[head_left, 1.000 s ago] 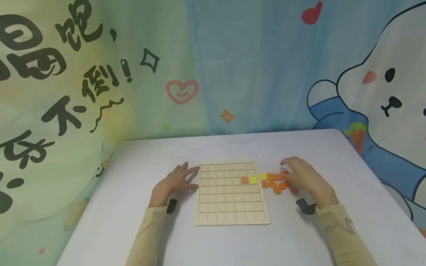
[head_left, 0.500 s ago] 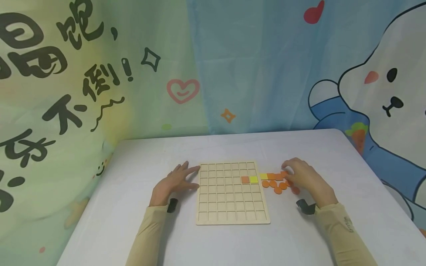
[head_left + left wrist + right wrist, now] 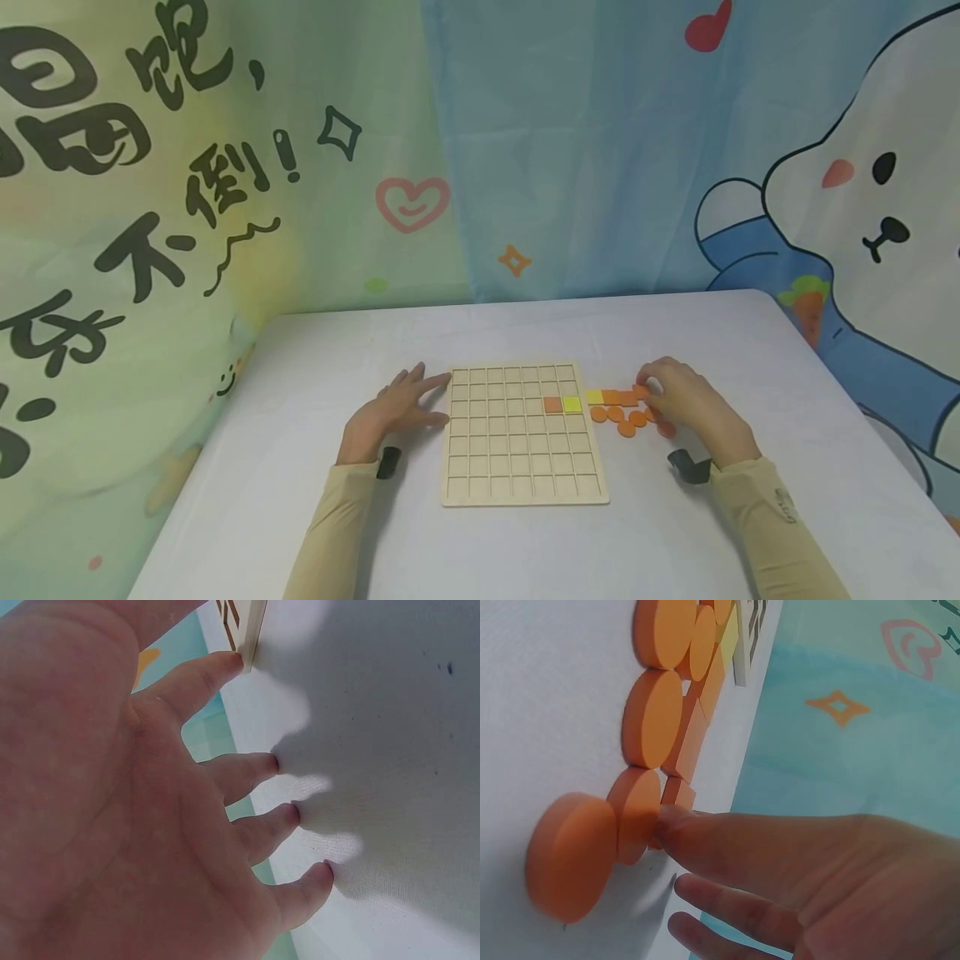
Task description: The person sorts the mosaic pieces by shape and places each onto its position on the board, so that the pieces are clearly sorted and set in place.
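Observation:
A light wooden grid board [image 3: 498,446] lies on the table, with an orange square tile [image 3: 552,405] and a yellow square tile [image 3: 572,404] in its cells. My left hand [image 3: 393,417] spreads its fingers along the board's left edge; in the left wrist view the index fingertip [image 3: 231,663] touches the board's corner. To the right, a row of yellow and orange square tiles [image 3: 620,398] runs out from the board. My right hand [image 3: 693,404] pinches the orange square tile [image 3: 679,792] at the row's far end between thumb and index finger, which partly hide it.
Several orange discs [image 3: 626,428] lie just in front of the tile row, some beneath the right hand. The white table [image 3: 517,550] ends at the back against a printed curtain [image 3: 570,150].
The right index finger has come down slightly, closing toward the thumb at the end tile. My left hand and the board stay where they were.

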{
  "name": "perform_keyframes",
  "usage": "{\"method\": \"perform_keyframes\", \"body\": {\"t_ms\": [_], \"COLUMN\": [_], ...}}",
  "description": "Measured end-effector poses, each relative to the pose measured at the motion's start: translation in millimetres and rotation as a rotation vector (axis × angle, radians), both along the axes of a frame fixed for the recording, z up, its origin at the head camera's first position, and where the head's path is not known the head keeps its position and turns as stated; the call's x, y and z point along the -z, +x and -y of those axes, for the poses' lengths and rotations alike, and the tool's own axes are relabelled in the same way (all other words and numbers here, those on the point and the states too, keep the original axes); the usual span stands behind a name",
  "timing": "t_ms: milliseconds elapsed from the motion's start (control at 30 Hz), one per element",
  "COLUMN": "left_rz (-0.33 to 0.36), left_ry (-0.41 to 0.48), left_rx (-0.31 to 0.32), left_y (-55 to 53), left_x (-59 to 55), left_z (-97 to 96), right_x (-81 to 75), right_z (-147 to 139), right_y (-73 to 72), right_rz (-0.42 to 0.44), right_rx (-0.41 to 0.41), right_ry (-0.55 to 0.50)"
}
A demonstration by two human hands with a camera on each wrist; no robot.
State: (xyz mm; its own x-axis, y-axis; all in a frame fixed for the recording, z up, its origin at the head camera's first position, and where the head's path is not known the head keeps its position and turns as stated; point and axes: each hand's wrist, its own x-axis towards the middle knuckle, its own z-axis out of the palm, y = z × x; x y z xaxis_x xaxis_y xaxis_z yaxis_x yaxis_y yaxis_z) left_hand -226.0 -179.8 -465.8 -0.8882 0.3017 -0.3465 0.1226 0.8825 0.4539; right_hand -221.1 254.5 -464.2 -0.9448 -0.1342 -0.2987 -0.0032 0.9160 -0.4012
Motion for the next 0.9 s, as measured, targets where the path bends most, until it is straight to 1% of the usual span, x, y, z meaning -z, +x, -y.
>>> {"method": "perform_keyframes", "body": {"t_ms": [133,567,733,900], "left_rz": [0.001,0.009,0.006,-0.009], "left_ry": [-0.008,-0.010,-0.010,-0.036], "left_rx": [0.002,-0.006,0.001,0.002], "left_y": [0.0,1.1,0.0,-1.2], "left_x": [0.3,1.4,1.2,2.1], "left_z": [1.5,5.0,2.2,-0.2], "right_x": [-0.3,-7.8,-9.1,-8.6], "right_z": [1,7,10,13], "right_y": [-0.2,-0.3,0.6,2.4], "right_rz": [0.020,-0.004,-0.037,-0.088], "right_rx": [0.006,-0.018,-0.032,-0.060], "right_ry": [0.001,-0.003,0.013,0.024]}}
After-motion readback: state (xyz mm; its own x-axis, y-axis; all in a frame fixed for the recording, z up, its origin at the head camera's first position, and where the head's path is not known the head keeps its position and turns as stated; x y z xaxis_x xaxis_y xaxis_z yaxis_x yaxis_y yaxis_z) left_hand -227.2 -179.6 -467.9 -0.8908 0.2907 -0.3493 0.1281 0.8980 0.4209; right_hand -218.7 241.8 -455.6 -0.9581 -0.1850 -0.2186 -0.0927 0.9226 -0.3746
